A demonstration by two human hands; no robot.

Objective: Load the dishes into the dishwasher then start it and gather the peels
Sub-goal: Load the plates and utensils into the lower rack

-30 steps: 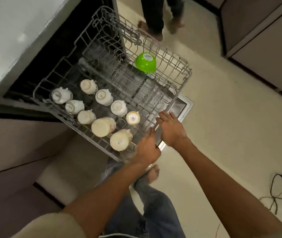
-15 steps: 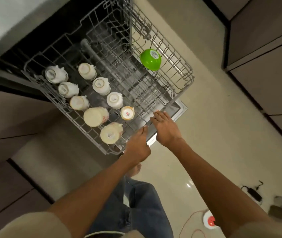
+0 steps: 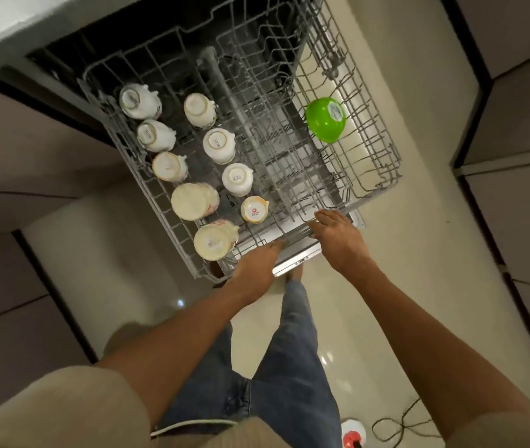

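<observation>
A grey wire dishwasher rack [image 3: 289,176] stands pulled out from the dark opening of the dishwasher [image 3: 147,43], which sits under a pale surface [image 3: 15,24] at the upper left. Below the rack's front edge the open dishwasher door [image 3: 299,258] shows as a bright metal strip. The cream glossy floor [image 3: 418,253] lies beneath, with flat beige cabinet fronts [image 3: 522,108] along the right.

The person's legs in blue jeans [image 3: 283,367] stand in front of the rack. Both forearms reach forward. The left hand [image 3: 257,268] rests on the rack's front rail near its left corner, fingers stretched forward along the wire. The right hand [image 3: 337,234] lies on the same rail further right, fingers extended and close together over the rim; whether they curl under it cannot be told.

In the rack's left half, nine white and cream ceramic cups [image 3: 221,147] sit upside down in two rows, bases up. A round green plastic bowl [image 3: 325,119] sits inverted and tilted at the right side, well apart from the cups.

On the floor at the bottom lie a black cable [image 3: 399,426] and a white and red round object [image 3: 353,434].
</observation>
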